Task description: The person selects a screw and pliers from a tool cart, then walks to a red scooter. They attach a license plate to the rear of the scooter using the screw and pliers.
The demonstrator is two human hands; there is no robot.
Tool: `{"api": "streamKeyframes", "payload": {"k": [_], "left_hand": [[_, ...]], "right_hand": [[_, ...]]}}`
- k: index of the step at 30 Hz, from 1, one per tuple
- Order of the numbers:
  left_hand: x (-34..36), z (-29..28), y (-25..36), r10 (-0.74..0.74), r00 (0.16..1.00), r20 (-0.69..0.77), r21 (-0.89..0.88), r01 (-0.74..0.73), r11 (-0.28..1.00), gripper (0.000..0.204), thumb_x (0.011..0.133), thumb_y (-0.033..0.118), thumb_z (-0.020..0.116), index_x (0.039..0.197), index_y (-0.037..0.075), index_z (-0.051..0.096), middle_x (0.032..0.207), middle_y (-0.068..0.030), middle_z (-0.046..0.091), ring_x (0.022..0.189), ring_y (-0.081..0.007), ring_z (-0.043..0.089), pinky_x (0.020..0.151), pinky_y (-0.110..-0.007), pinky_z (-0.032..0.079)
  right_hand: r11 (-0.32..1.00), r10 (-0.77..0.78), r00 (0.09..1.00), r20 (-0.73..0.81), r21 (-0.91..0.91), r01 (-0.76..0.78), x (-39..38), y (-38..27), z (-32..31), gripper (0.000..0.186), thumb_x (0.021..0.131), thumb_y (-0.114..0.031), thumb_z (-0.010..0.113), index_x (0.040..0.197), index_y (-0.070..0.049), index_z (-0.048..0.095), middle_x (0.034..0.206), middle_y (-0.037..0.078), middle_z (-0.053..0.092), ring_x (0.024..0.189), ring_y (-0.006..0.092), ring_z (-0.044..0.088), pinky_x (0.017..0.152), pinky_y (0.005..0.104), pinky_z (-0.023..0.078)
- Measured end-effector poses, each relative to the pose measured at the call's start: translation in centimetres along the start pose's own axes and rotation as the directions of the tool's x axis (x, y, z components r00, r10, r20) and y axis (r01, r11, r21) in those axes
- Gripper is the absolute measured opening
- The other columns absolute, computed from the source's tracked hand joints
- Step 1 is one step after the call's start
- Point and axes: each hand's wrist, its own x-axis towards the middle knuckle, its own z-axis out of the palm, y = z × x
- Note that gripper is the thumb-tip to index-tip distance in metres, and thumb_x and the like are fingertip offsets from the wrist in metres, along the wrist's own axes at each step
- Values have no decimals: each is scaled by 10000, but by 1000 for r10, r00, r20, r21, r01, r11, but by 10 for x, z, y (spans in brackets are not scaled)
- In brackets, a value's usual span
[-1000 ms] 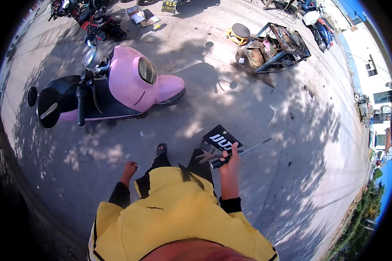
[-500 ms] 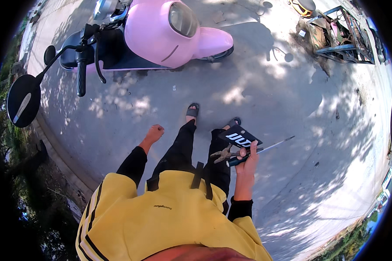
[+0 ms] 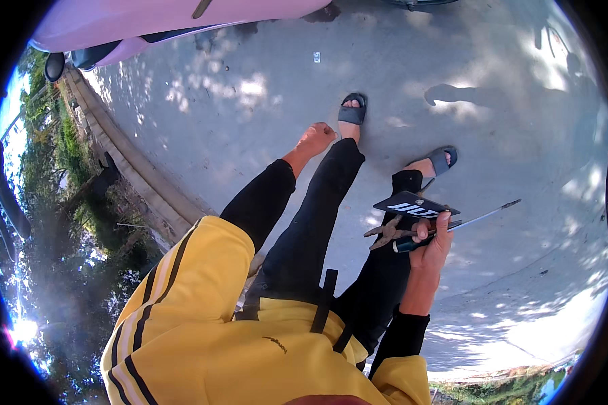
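My right hand (image 3: 431, 248) is closed around several things at once. Its thumb presses on a flat black plate (image 3: 400, 202) with white markings. Beneath the plate, a pair of worn pliers (image 3: 386, 234) juts out to the left with its jaws spread. A screwdriver (image 3: 486, 214) lies across the same grip, its dark green handle at the left and its long thin shaft pointing right. In front of my left leg hangs my left hand (image 3: 315, 139), its fingers curled together. Whatever it may hold is hidden.
A pink scooter (image 3: 155, 17) stands at the far left, partly out of view. Along the left runs a concrete kerb (image 3: 125, 162) with greenery (image 3: 67, 216) beyond. My sandalled feet stand on grey concrete ground (image 3: 250, 88), with a small pale scrap (image 3: 317, 57) ahead of them.
The view has swung so that the scooter sits higher and largely out of frame, and the metal frame at right has left view. My left foot remains ahead; both hands keep their grips.
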Motion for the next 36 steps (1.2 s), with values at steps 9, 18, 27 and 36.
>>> {"api": "streamKeyframes", "payload": {"k": [9,18,27,36], "left_hand": [[188,7,-52,-162,973,-164,-27,160,987,403,832,380,760,949,-2,712,923,-178,727,891,-286,699,809,-395,537],[319,-39,-51,-136,899,-416,61,177,982,428,843,401,761,986,0,721,870,-163,704,796,-278,668,727,-414,522],[389,-7,-80,-124,691,-712,-58,118,991,397,858,318,751,993,-37,637,838,-148,702,733,-262,683,634,-390,542],[263,-5,-3,-23,965,-260,-491,-112,864,265,932,105,683,1154,-32,640,929,-101,713,789,-156,683,702,-305,567]], "right_hand": [[993,102,995,-7,61,-102,101,77,-51,250,970,-222,684,1086,-68,526,974,101,603,487,121,533,412,234,400],[989,81,997,-19,-120,-83,144,52,-29,397,866,-192,796,997,-52,449,905,118,537,452,98,478,389,199,387],[991,74,997,-19,-111,-75,166,14,-5,498,844,-243,830,975,-68,382,838,76,482,461,58,477,349,168,432],[993,108,993,40,-61,-105,159,20,-16,406,859,-201,808,994,-54,454,895,113,542,465,104,493,393,204,405]]}}
